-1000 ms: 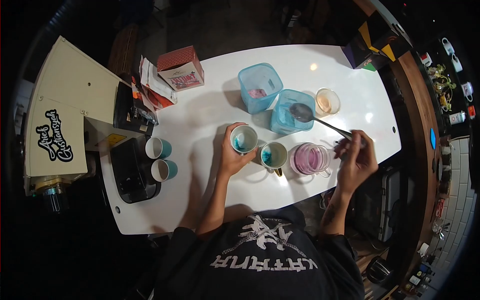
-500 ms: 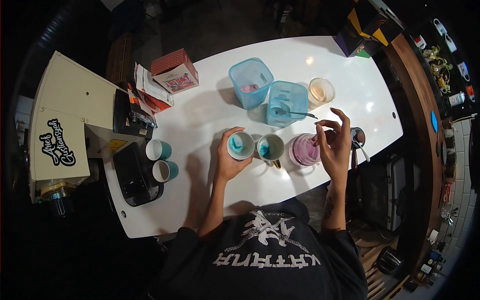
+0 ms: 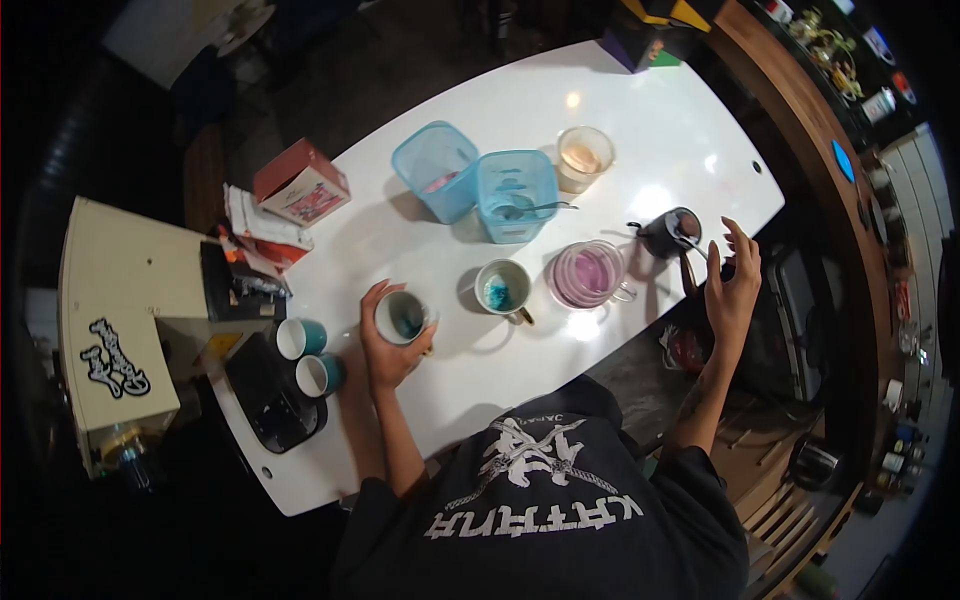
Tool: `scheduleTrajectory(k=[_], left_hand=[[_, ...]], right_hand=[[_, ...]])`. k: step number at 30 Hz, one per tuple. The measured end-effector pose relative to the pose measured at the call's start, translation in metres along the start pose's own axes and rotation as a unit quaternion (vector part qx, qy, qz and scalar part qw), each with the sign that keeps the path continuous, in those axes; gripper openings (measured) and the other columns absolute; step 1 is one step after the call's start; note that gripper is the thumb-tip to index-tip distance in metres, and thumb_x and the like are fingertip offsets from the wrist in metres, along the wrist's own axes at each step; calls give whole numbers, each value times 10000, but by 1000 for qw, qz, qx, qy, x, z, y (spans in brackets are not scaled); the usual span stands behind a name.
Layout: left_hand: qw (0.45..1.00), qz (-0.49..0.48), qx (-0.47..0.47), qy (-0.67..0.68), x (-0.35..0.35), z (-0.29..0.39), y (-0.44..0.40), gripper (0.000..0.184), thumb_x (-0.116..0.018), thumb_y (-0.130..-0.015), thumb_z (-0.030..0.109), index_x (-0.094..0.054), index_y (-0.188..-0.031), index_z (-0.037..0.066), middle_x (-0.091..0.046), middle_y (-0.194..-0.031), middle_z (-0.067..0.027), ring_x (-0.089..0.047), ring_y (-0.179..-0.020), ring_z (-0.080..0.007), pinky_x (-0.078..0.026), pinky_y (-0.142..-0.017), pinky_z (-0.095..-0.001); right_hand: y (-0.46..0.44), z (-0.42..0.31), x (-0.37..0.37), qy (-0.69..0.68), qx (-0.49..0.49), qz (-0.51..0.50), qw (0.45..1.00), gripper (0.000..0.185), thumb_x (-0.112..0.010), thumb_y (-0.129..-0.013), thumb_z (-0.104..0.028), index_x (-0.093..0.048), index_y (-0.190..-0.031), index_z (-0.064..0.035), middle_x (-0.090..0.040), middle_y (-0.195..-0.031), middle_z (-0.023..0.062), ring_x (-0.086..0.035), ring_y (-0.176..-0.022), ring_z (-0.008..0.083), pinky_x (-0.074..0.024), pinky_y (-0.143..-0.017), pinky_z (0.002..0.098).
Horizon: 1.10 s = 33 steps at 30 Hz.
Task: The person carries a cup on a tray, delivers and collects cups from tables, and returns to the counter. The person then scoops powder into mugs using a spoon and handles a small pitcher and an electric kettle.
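Note:
My left hand [image 3: 385, 350] is wrapped round a pale cup [image 3: 392, 312] with blue-green stuff in it, held at the table's near left. To its right stands a second pale mug [image 3: 503, 272], with blue-green powder at its bottom and its handle toward me. A ribbed clear glass cup [image 3: 588, 275] with pink contents comes after it. My right hand [image 3: 735, 295] is raised at the table's right edge, fingers apart and holding nothing visible. Beside that hand is a small dark pot [image 3: 668, 232] with a spoon [image 3: 690, 243] in it.
Two blue plastic tubs [image 3: 437, 170] stand mid-table, the nearer one [image 3: 517, 180] with a spoon across it. Behind are a tan-filled cup [image 3: 584, 158] and a box [image 3: 303, 183]. Two teal cups [image 3: 301, 338] sit by the beige machine [image 3: 130, 290] at left.
The whole view has shifted and turned. My left hand has carried its cup leftward, away from the second mug. My right hand has moved right, from the pink glass cup toward the dark pot.

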<state>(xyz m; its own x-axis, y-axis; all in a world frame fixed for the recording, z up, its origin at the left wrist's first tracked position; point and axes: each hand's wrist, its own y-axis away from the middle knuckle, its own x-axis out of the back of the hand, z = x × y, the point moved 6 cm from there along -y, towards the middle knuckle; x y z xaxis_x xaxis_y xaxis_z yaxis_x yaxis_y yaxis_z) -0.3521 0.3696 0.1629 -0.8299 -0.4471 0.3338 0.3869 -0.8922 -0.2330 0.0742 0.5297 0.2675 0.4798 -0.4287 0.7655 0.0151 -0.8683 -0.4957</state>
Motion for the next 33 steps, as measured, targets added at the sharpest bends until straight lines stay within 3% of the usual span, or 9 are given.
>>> scheduleTrajectory(k=[1,4,6,8,13,15,18,28,33], left_hand=[[1000,-10,19,-15,3,0,1,831,-828,-609,59,-421,-1331,5,-549,-1244,-125,-543,-1139,-228,-427,-1008,-368],[999,-28,30,5,6,0,1,857,-830,-605,51,-408,-1349,0,-538,-1255,-132,-538,-1148,-240,-420,-1025,-369],[998,-52,-4,-20,5,11,-1,906,-833,-599,39,-383,-1384,5,-527,-1268,-150,-529,-1168,-249,-425,-1029,-377],[997,-40,63,28,7,17,-1,931,-891,-609,123,-395,-1391,22,-514,-1334,-162,-527,-1193,-264,-398,-1042,-394],[981,24,-117,-155,7,67,-10,800,-837,-716,151,-416,-1376,-11,-468,-1393,-187,-460,-1295,-319,-341,-1093,-421],[991,-18,-131,-39,-9,85,-7,719,-725,-779,34,-366,-1397,-37,-430,-1415,-196,-402,-1347,-317,-269,-1151,-441],[986,-70,-126,88,-44,97,-3,685,-702,-798,16,-363,-1390,-45,-421,-1416,-194,-385,-1358,-320,-251,-1163,-449],[991,-100,-87,34,-111,59,-14,665,-712,-810,-11,-371,-1379,-51,-388,-1425,-180,-407,-1327,-272,-282,-1154,-406],[992,-102,-62,29,-118,50,-18,643,-720,-822,20,-392,-1373,-25,-470,-1349,-170,-479,-1255,-254,-373,-1081,-374]], right_hand=[[2,13,3,7,-53,-5,999,366,-639,-872,-64,-608,-1236,-85,-594,-1082,167,-561,-1032,336,-450,-904,421],[14,47,1,54,-34,-15,998,391,-654,-897,-113,-588,-1282,-102,-603,-1052,136,-590,-985,268,-479,-808,365],[19,57,-9,43,-32,-51,997,431,-672,-883,-123,-574,-1302,-100,-592,-1096,155,-563,-1019,317,-449,-883,390],[24,62,-22,17,-36,-84,996,446,-670,-882,-118,-561,-1313,-88,-580,-1143,168,-539,-1054,344,-431,-929,403],[31,85,-55,3,-16,-80,997,491,-667,-872,-99,-500,-1332,-63,-585,-1146,210,-539,-1064,372,-447,-908,445],[32,92,-62,-47,-113,-94,988,485,-653,-879,-88,-475,-1327,-35,-610,-1071,219,-564,-1007,374,-454,-865,455],[30,95,-66,-43,-128,-103,985,457,-641,-886,-84,-476,-1309,-33,-619,-998,223,-577,-956,385,-454,-818,473],[41,65,-40,33,-85,-60,994,121,-586,-925,-102,-600,-969,10,-575,-855,197,-565,-842,373,-446,-749,470],[62,30,-29,-99,-112,-74,986,130,-547,-946,-89,-604,-949,28,-572,-862,192,-563,-768,361,-447,-698,431]])
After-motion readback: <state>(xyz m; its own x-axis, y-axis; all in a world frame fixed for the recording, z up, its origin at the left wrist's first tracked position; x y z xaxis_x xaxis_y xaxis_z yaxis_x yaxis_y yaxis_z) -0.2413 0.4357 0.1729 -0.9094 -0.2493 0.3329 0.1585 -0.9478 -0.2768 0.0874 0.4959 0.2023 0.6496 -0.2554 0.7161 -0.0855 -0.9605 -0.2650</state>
